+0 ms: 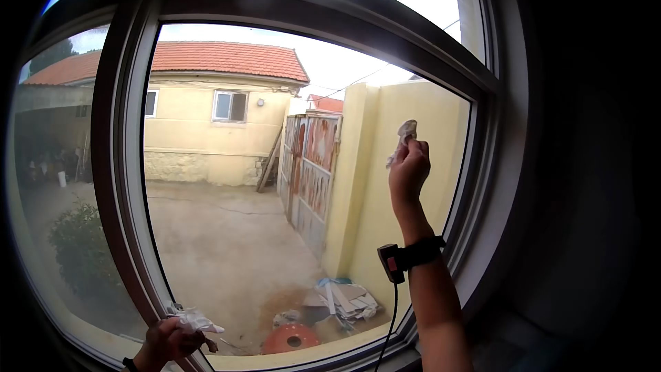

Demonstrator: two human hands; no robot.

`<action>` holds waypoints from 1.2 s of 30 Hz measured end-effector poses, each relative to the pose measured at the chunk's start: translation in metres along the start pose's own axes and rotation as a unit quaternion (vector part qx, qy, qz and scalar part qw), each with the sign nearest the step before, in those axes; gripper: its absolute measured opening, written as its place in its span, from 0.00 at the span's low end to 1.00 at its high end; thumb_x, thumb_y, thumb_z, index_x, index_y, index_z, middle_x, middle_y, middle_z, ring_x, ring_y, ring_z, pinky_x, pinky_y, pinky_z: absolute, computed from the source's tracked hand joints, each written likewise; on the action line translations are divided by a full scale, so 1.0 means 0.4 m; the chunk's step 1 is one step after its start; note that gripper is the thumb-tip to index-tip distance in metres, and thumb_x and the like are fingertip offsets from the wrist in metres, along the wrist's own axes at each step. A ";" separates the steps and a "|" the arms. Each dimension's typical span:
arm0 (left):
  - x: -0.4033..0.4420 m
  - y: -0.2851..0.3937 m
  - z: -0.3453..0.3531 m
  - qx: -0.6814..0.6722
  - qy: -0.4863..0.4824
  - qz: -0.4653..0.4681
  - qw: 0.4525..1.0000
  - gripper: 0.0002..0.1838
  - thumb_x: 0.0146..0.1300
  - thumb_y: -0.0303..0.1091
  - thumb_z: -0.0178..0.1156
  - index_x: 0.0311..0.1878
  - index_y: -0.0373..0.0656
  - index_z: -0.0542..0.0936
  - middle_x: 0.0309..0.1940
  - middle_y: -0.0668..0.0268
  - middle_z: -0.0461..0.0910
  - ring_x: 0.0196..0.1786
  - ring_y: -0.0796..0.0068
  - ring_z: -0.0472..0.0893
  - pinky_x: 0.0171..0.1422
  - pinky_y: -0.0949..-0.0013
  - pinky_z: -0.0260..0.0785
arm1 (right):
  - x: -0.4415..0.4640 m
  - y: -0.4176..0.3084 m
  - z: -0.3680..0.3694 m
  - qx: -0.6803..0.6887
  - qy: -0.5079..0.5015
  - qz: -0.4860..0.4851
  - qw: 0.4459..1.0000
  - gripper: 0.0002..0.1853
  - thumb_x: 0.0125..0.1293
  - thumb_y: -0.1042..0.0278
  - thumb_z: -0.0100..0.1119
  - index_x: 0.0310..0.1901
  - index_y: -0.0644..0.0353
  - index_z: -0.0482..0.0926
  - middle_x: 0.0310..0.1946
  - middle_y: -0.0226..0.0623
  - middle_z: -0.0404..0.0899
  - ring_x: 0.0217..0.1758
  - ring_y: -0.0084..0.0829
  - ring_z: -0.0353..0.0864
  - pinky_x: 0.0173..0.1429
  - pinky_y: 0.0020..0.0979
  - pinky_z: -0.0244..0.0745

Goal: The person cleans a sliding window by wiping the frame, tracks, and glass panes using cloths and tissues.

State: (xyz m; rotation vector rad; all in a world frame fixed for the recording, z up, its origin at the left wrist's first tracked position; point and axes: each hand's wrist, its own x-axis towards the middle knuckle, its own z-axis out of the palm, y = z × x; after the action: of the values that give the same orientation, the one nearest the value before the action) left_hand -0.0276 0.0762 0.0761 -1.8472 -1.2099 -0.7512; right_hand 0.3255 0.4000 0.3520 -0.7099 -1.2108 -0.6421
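Note:
In the head view my right hand [412,164] is raised in front of the right part of the window pane [220,248]. Its fingers are closed on a crumpled white tissue [407,128]; whether the tissue touches the glass I cannot tell. Low on the left, by the window's upright frame bar [124,165], my left hand [169,342] is closed around a bunch of white tissues [196,321]. A black device with a strap [392,262] sits on my right wrist, and a cable hangs down from it.
The dark window frame [310,10] surrounds the pane, with a wall [513,186] at right. Through the glass appear a yellow house [186,134] with an orange tiled roof, a rusty gate [310,172], a heap of white scraps [348,300] and a red round object [290,339].

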 end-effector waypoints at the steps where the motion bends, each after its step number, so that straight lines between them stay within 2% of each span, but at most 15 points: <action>1: -0.070 -0.028 0.054 -0.003 0.002 0.001 1.000 0.15 0.48 0.33 0.66 0.36 0.44 0.71 0.35 0.60 0.70 0.34 0.66 0.75 0.34 0.66 0.72 | -0.014 -0.096 0.006 0.047 -0.020 -0.038 0.998 0.10 0.60 0.77 0.52 0.43 0.67 0.77 0.35 0.47 0.75 0.38 0.48 0.77 0.42 0.40 0.75; 2: -0.193 -0.077 0.157 -0.040 -0.059 -0.028 0.997 0.12 0.47 0.34 0.66 0.34 0.45 0.75 0.34 0.64 0.73 0.32 0.67 0.77 0.33 0.68 0.73 | -0.041 -0.205 0.016 0.103 -0.002 -0.067 0.992 0.09 0.60 0.79 0.53 0.42 0.67 0.77 0.32 0.46 0.73 0.36 0.47 0.77 0.38 0.40 0.74; 4: -0.044 -0.014 0.049 -0.017 0.060 -0.033 0.997 0.12 0.46 0.37 0.67 0.34 0.47 0.78 0.36 0.66 0.75 0.30 0.67 0.80 0.33 0.69 0.75 | -0.105 -0.396 0.019 0.255 -0.034 -0.119 0.959 0.10 0.60 0.79 0.52 0.44 0.65 0.75 0.37 0.46 0.73 0.38 0.48 0.78 0.39 0.41 0.76; 5: -0.040 -0.013 0.034 -0.007 0.057 -0.012 0.998 0.13 0.46 0.37 0.67 0.35 0.47 0.77 0.37 0.65 0.74 0.30 0.66 0.80 0.34 0.68 0.75 | -0.161 -0.467 0.038 0.234 -0.048 -0.140 0.961 0.08 0.60 0.79 0.52 0.42 0.66 0.75 0.42 0.46 0.74 0.38 0.47 0.79 0.39 0.39 0.78; 6: -0.053 -0.020 0.041 -0.001 0.050 0.003 0.999 0.15 0.46 0.38 0.67 0.36 0.46 0.76 0.38 0.64 0.74 0.31 0.66 0.80 0.34 0.68 0.75 | -0.221 -0.534 0.036 0.275 -0.132 -0.166 0.938 0.06 0.61 0.80 0.51 0.40 0.66 0.72 0.42 0.49 0.75 0.37 0.47 0.80 0.37 0.37 0.79; 7: -0.062 -0.022 0.045 0.004 0.043 0.017 0.999 0.16 0.47 0.38 0.67 0.37 0.46 0.75 0.39 0.63 0.73 0.31 0.65 0.79 0.35 0.67 0.75 | -0.287 -0.601 0.042 0.443 -0.218 -0.101 0.864 0.05 0.61 0.79 0.50 0.39 0.65 0.68 0.36 0.49 0.75 0.34 0.48 0.79 0.36 0.37 0.78; 9: -0.080 -0.032 0.053 0.009 0.030 0.037 0.999 0.19 0.47 0.39 0.68 0.39 0.44 0.73 0.41 0.61 0.72 0.32 0.64 0.79 0.36 0.66 0.75 | -0.395 -0.707 0.027 0.495 -0.329 -0.165 0.787 0.06 0.62 0.78 0.50 0.38 0.63 0.64 0.30 0.48 0.74 0.31 0.48 0.78 0.33 0.38 0.76; 12: -0.095 -0.043 0.058 0.017 0.018 0.054 0.998 0.23 0.47 0.40 0.69 0.42 0.43 0.70 0.43 0.58 0.70 0.34 0.62 0.79 0.37 0.64 0.75 | -0.423 -0.722 0.023 0.517 -0.353 -0.188 0.757 0.06 0.61 0.78 0.48 0.38 0.66 0.64 0.29 0.50 0.73 0.29 0.53 0.75 0.31 0.45 0.73; 15: -0.075 -0.041 0.050 0.039 0.045 0.070 0.996 0.25 0.48 0.41 0.69 0.44 0.41 0.68 0.45 0.56 0.69 0.35 0.61 0.79 0.38 0.62 0.75 | -0.367 -0.624 0.007 0.473 -0.280 -0.209 0.809 0.07 0.58 0.79 0.52 0.38 0.66 0.68 0.34 0.42 0.72 0.33 0.43 0.77 0.32 0.42 0.76; 17: -0.109 -0.058 0.086 0.052 0.052 0.088 0.993 0.26 0.48 0.41 0.69 0.45 0.42 0.67 0.44 0.56 0.69 0.34 0.61 0.79 0.37 0.63 0.74 | -0.322 -0.505 -0.001 0.316 -0.225 -0.253 0.886 0.11 0.56 0.80 0.56 0.42 0.63 0.72 0.37 0.41 0.75 0.36 0.43 0.81 0.35 0.37 0.79; 22: -0.063 -0.038 0.058 0.054 0.077 0.066 0.993 0.24 0.47 0.42 0.68 0.44 0.43 0.70 0.43 0.58 0.70 0.30 0.63 0.78 0.34 0.65 0.73 | -0.216 -0.082 -0.058 0.099 -0.069 -0.106 0.987 0.09 0.61 0.78 0.54 0.44 0.62 0.77 0.42 0.43 0.75 0.43 0.47 0.78 0.45 0.39 0.76; 29: -0.034 -0.018 0.043 0.056 0.054 0.034 0.996 0.17 0.44 0.38 0.68 0.37 0.44 0.75 0.40 0.61 0.72 0.27 0.66 0.78 0.29 0.69 0.72 | -0.283 0.579 -0.097 -0.133 -0.029 0.127 0.982 0.08 0.63 0.75 0.52 0.42 0.66 0.77 0.37 0.46 0.76 0.39 0.48 0.77 0.42 0.41 0.73; 32: -0.030 -0.011 0.040 0.061 0.058 0.041 0.996 0.18 0.45 0.38 0.68 0.38 0.44 0.75 0.40 0.62 0.72 0.28 0.66 0.78 0.29 0.70 0.72 | -0.303 0.624 -0.121 -0.150 -0.018 0.120 0.981 0.09 0.62 0.76 0.53 0.42 0.69 0.77 0.35 0.49 0.76 0.39 0.50 0.76 0.43 0.41 0.73; 34: -0.026 -0.011 0.037 0.059 0.067 0.041 0.995 0.18 0.45 0.37 0.68 0.39 0.43 0.75 0.39 0.62 0.73 0.28 0.66 0.78 0.30 0.71 0.72 | -0.289 0.601 -0.117 -0.145 -0.027 0.207 0.967 0.09 0.62 0.75 0.54 0.43 0.66 0.78 0.34 0.50 0.77 0.37 0.50 0.78 0.42 0.37 0.74; 36: -0.029 -0.017 0.050 0.050 0.117 0.034 0.991 0.18 0.46 0.37 0.68 0.39 0.43 0.75 0.37 0.63 0.74 0.29 0.68 0.78 0.31 0.71 0.72 | -0.294 0.487 -0.110 -0.128 -0.025 0.197 0.972 0.09 0.62 0.76 0.55 0.43 0.66 0.78 0.33 0.49 0.76 0.37 0.48 0.78 0.41 0.37 0.73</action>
State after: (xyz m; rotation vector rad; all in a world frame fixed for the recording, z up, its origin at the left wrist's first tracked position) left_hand -0.0372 0.0896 0.0582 -1.6583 -1.0100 -0.8281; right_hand 0.4736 0.4953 0.2016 -1.1553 -1.0014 -0.4510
